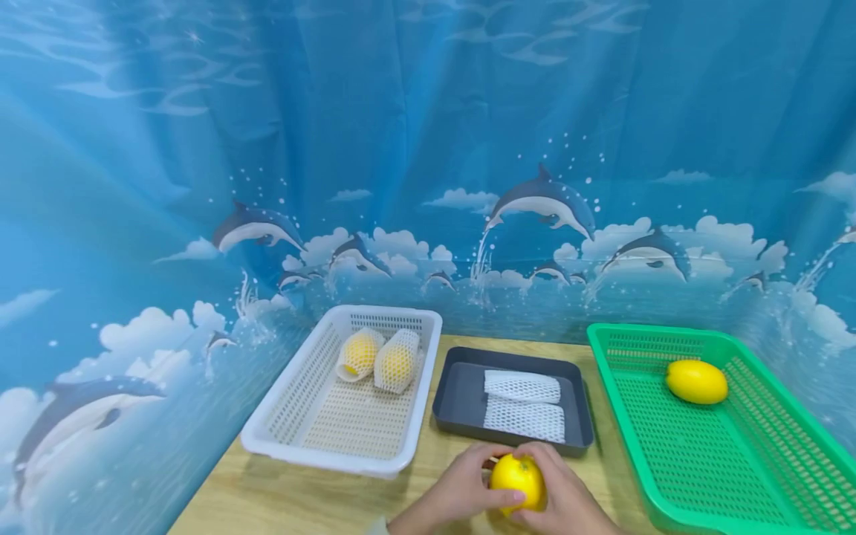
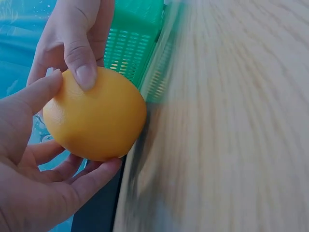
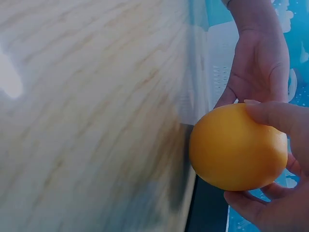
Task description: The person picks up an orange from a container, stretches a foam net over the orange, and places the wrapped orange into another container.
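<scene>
Both hands hold one yellow, smooth, lemon-like fruit [image 1: 518, 481] just in front of the dark tray, its small stem mark facing up in the head view. My left hand [image 1: 461, 483] grips it from the left, thumb on the near side; the left wrist view shows the fingers under the fruit [image 2: 96, 116]. From the other side my right hand [image 1: 568, 496] holds it between thumb and fingers, also seen in the right wrist view. Beyond the hands, two white foam net sleeves [image 1: 524, 417] lie side by side in the dark grey tray [image 1: 460, 394].
To the left stands a white plastic basket [image 1: 364, 427] with two yellow fruits [image 1: 360, 353] in foam nets. A green basket [image 1: 625, 438] at the right holds one bare yellow fruit [image 1: 698, 382]. Behind the wooden table [image 1: 254, 498] hangs a blue dolphin-print curtain [image 1: 428, 148].
</scene>
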A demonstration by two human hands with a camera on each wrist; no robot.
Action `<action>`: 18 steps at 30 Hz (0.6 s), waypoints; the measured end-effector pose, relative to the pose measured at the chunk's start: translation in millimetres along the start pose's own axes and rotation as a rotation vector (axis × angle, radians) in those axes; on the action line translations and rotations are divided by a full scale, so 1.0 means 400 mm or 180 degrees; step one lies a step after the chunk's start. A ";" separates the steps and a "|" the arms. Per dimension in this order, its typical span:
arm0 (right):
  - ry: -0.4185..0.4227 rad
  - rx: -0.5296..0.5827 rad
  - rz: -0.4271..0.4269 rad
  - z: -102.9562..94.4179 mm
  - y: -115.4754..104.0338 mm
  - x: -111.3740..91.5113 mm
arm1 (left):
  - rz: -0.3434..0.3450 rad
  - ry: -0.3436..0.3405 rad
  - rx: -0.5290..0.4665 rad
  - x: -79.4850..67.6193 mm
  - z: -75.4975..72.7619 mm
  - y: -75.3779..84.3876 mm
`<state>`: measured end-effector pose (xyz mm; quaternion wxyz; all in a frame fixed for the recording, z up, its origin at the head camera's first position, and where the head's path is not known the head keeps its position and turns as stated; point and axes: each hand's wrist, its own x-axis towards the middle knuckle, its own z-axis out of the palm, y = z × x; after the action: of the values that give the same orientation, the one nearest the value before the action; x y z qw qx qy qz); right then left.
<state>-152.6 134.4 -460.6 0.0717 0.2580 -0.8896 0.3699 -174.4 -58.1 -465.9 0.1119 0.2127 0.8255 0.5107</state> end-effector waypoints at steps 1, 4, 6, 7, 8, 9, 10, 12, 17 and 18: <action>-0.0023 0.0001 0.0013 0.001 0.002 0.000 | -0.0011 -0.0006 -0.0009 0.000 0.000 -0.001; -0.0054 0.0034 0.0004 0.004 0.006 0.001 | -0.0072 -0.0021 -0.0075 0.001 -0.002 -0.003; -0.0070 0.0054 -0.0037 0.004 0.008 0.000 | -0.0099 -0.0028 -0.0110 0.000 -0.003 -0.005; -0.0095 0.0071 -0.0055 0.004 0.009 0.000 | -0.0106 -0.0036 -0.0131 -0.001 -0.003 -0.006; -0.0128 0.0098 -0.0069 0.004 0.010 -0.001 | -0.0119 -0.0054 -0.0188 -0.003 -0.003 -0.008; -0.0159 0.0117 -0.0086 0.003 0.010 -0.002 | -0.0120 -0.0069 -0.0238 -0.004 -0.003 -0.010; -0.0200 0.0151 -0.0087 0.002 0.012 -0.002 | -0.0123 -0.0078 -0.0277 -0.005 -0.002 -0.013; -0.0295 0.0275 -0.0036 -0.004 0.013 -0.001 | -0.0132 -0.0091 -0.0342 -0.006 -0.002 -0.019; -0.0411 0.0586 0.0474 -0.027 0.002 0.011 | -0.0131 -0.0085 -0.0337 -0.005 -0.007 -0.016; -0.0365 0.0601 0.0596 -0.031 -0.002 0.015 | -0.0119 -0.0105 -0.0362 -0.004 -0.008 -0.014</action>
<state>-158.3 140.2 -449.3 -0.0387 0.2002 -0.8737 0.4416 -175.5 -63.6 -469.3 0.1469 0.1988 0.7970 0.5511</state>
